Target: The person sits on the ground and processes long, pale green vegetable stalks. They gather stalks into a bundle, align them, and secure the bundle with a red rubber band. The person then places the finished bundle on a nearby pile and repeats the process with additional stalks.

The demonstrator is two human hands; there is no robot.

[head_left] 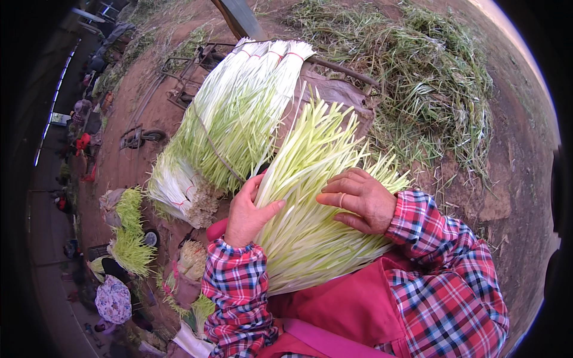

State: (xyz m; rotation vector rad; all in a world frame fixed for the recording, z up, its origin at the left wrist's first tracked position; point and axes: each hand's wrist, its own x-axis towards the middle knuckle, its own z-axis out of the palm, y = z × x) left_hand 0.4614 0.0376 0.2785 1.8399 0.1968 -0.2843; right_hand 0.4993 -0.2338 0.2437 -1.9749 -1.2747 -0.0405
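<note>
A loose sheaf of pale yellow-green blanched chives (309,232) lies across the lap, over a pink apron (344,304). At the sheaf's left edge, my left hand (253,212) grips some of the leaves, thumb on top and fingers partly hidden behind. My right hand (358,201), with a ring on one finger, rests on or just over the top of the leaves, fingers slightly apart and holding nothing visible. Just beyond, bundles of chives (250,103) with white stems bear red ties. Another tied bundle (183,192) lies to the left, its root ends towards me.
A metal-framed cart (344,69) with cloth carries the far bundles; a thin curved rod (210,138) crosses them. Behind it stands a post (244,20). Cut greenery is heaped (429,89) on the earth floor at right. Several people, including one in a floral garment (113,300), and more chives (132,250) are at left.
</note>
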